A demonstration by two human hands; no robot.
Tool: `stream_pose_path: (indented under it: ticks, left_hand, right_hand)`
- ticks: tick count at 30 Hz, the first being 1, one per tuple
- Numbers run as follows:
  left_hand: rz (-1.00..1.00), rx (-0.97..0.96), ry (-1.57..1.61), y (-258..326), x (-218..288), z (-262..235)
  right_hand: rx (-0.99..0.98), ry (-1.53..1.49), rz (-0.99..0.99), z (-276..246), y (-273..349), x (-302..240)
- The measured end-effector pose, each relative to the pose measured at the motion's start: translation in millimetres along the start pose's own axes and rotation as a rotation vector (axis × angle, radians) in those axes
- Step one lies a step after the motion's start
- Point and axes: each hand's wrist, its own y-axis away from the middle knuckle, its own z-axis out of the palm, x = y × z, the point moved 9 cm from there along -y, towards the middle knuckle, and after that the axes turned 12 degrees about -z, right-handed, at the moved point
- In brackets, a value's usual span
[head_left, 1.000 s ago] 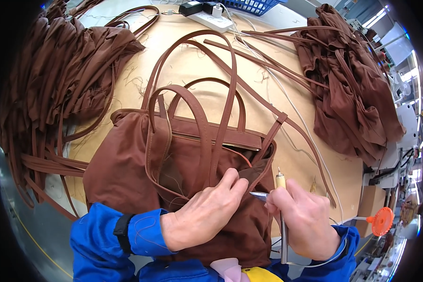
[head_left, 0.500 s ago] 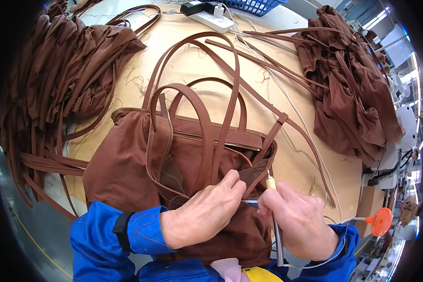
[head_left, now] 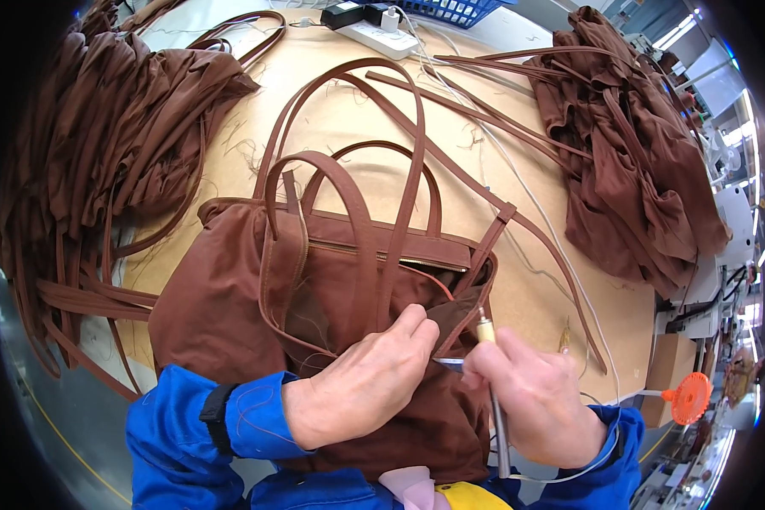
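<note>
A brown fabric bag (head_left: 229, 289) with leather handles lies on the wooden table (head_left: 348, 119), its zip partly open. My left hand (head_left: 365, 382) rests on the bag's lower front and pinches the fabric at its right corner. My right hand (head_left: 535, 399) grips a thin pen-like tool (head_left: 493, 399) with a pale tip, held upright next to the bag's right edge. A small metal point (head_left: 450, 364) shows between the two hands. Blue sleeves cover both forearms.
Heaps of brown bags and straps lie at the left (head_left: 102, 144) and the far right (head_left: 637, 161). A white power strip (head_left: 382, 34) and a blue basket (head_left: 459, 10) sit at the back. Loose straps and a thin cord cross the table. An orange disc (head_left: 688, 395) sits right.
Both hands have stayed at the bag's right corner with small shifts. My right hand has drawn closer to the left, and the tool's tip now stands against the bag's edge.
</note>
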Motion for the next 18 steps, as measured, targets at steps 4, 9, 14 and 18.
stream_pose_path:
  ticks: [4,9,14,18]
  left_hand:
    - [0.017,0.057,-0.004,-5,-3,-9]
    - [0.027,0.069,0.026,-10,13,-27]
    - [0.254,0.283,-0.103,1,41,-61]
    - [0.279,0.453,-0.219,22,56,-86]
  right_hand:
    - [0.249,-0.009,0.105,-20,26,25]
    - [0.533,0.088,0.366,-21,105,77]
    - [0.530,-0.018,0.758,23,177,131]
    - [0.499,0.113,0.669,24,170,119]
